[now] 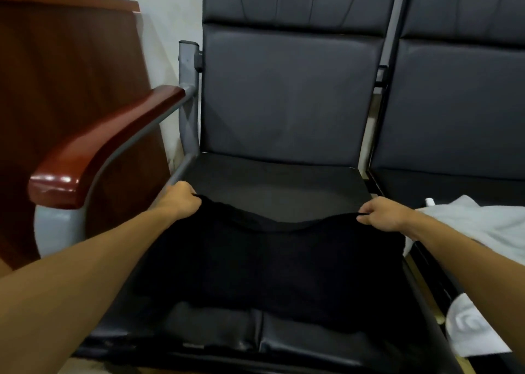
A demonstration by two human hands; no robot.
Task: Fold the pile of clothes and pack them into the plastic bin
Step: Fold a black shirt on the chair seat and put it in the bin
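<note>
A dark padded chair [289,95] fills the view straight ahead at twelve o'clock, its seat pad [278,186] running toward me. A reddish-brown wooden panel [71,75] stands at ten o'clock, beside the chair's frame. The black garment [270,265] lies spread across the near half of the seat, and its far edge sags in a shallow curve between my hands. A second padded seat [460,112] adjoins at two o'clock, and a crumpled white cloth [468,226] lies on it at three o'clock, just beside the black garment. The glossy wooden armrest [108,143] curves down at nine o'clock. Another white fabric piece [471,331] sits at five o'clock; I cannot tell what it is. My left hand [177,200] pinches the garment's far left corner with curled fingers. My right hand [389,213] pinches the far right corner the same way.
</note>
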